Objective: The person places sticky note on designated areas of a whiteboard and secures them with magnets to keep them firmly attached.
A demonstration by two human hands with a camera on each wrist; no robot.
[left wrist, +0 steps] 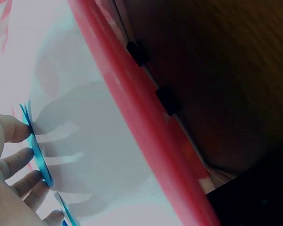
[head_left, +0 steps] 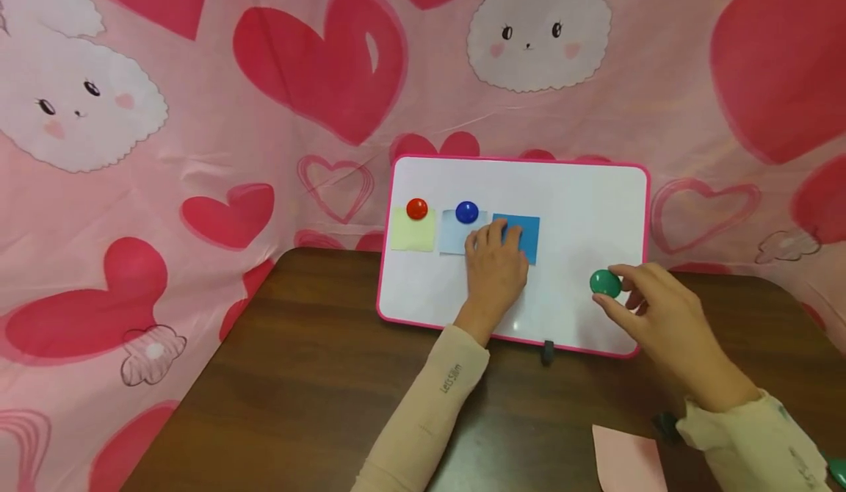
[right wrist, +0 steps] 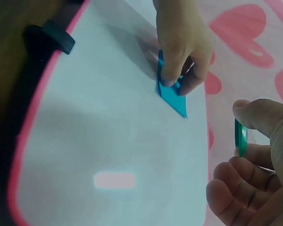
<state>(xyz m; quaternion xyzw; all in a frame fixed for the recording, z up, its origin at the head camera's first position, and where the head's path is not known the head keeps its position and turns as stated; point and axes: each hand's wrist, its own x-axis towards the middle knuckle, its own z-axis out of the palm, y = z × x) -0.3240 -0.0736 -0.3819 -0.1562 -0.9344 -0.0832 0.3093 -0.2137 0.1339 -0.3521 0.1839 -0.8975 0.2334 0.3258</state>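
Observation:
A small whiteboard [head_left: 588, 205] with a pink rim leans upright on the table. My left hand [head_left: 496, 264] presses a blue sticky note [head_left: 529, 239] to the board with spread fingertips; the note's edge [left wrist: 40, 160] shows under the fingers in the left wrist view. Left of it, a round blue magnet [head_left: 466, 212] sits on a pale blue note [head_left: 452, 239], and a red magnet [head_left: 417, 208] on a yellow note [head_left: 413, 236]. My right hand [head_left: 667, 323] pinches a round green magnet [head_left: 604, 283] between thumb and index finger, in front of the board's right side.
On the table [head_left: 284, 382] near the front lies a pink sticky note [head_left: 628, 459]. Another green item [head_left: 838, 470] shows at the right edge. A black clip [head_left: 548, 352] stands at the board's lower rim. Behind hangs a pink heart-patterned cloth [head_left: 423, 110].

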